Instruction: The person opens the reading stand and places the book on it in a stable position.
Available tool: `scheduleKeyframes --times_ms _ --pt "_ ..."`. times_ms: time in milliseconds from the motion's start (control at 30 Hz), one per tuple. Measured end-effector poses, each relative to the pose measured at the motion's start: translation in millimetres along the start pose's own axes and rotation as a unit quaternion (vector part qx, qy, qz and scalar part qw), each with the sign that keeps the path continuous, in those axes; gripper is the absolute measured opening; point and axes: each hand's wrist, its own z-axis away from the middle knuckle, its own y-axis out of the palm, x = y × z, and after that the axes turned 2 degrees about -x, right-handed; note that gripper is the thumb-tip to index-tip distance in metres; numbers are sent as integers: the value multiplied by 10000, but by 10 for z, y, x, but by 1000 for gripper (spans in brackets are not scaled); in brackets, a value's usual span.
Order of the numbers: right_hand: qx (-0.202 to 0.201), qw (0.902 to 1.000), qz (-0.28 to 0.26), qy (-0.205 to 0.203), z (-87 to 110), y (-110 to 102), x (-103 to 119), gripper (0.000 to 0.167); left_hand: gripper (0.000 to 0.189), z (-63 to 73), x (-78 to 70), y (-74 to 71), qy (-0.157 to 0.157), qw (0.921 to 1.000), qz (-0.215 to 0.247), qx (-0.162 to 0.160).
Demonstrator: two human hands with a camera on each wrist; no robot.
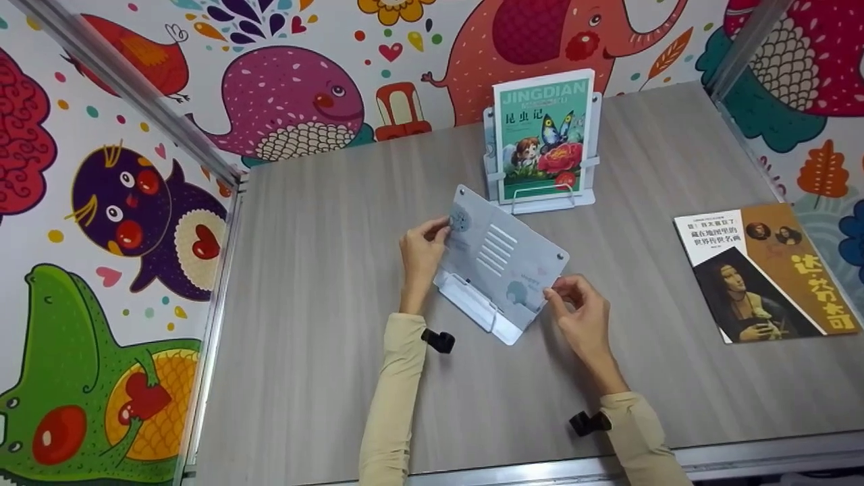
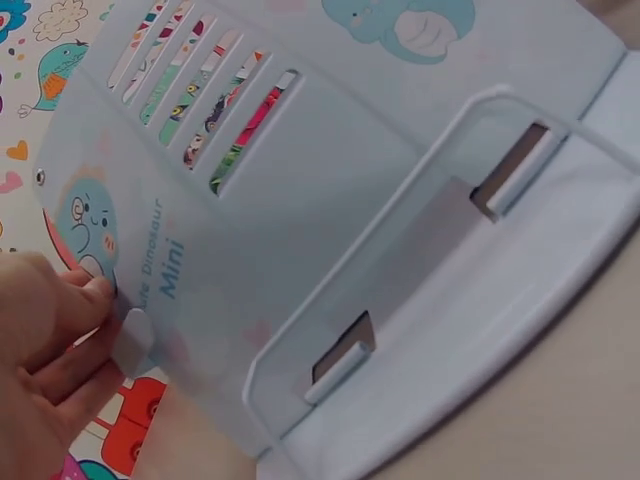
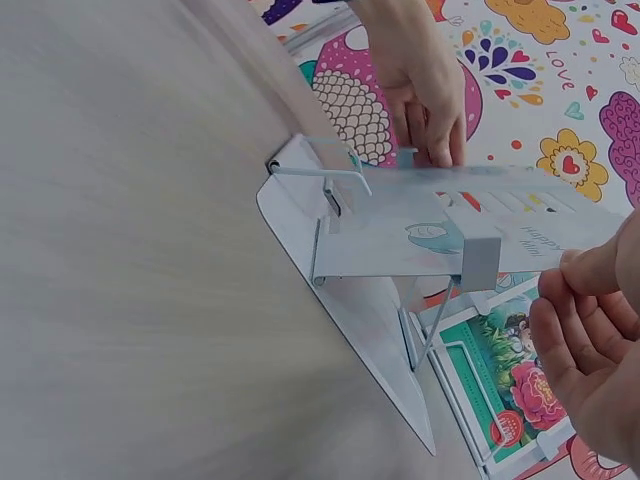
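A pale blue-grey metal book stand (image 1: pixel 533 266) with dinosaur prints and a row of slots stands tilted on the table, its wire page holder (image 2: pixel 400 200) across the front of the base. My left hand (image 1: pixel 420 260) pinches its left edge, beside a small side clip (image 2: pixel 133 342). On the opposite edge my right hand (image 1: pixel 584 316) holds the plate between thumb and fingers. In the right wrist view the stand's backplate (image 3: pixel 390 240) rises from the base (image 3: pixel 345 310), with a thin wire leg (image 3: pixel 434 325) below it. No book is on this stand.
Behind it, a second stand (image 1: pixel 588 196) bears a green insect-themed book (image 1: pixel 533 145). A brown and white book with a portrait (image 1: pixel 763 277) lies flat at the right on the wood-grain table (image 1: pixel 304 324). Cartoon-printed walls (image 1: pixel 290 101) with metal edging enclose the table.
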Motion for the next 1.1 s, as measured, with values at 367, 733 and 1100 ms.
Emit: scheduleKeyframes --times_ms 367,733,1100 --pt "113 9992 384 74 -172 -1 12 14 14 143 88 -225 -15 9997 71 -243" --pt "199 9964 758 318 -448 67 -213 14 11 255 150 -355 -184 9988 168 -421" --pt "366 9931 1043 388 -771 122 -390 13 9 372 169 -407 -238 9981 339 -465"
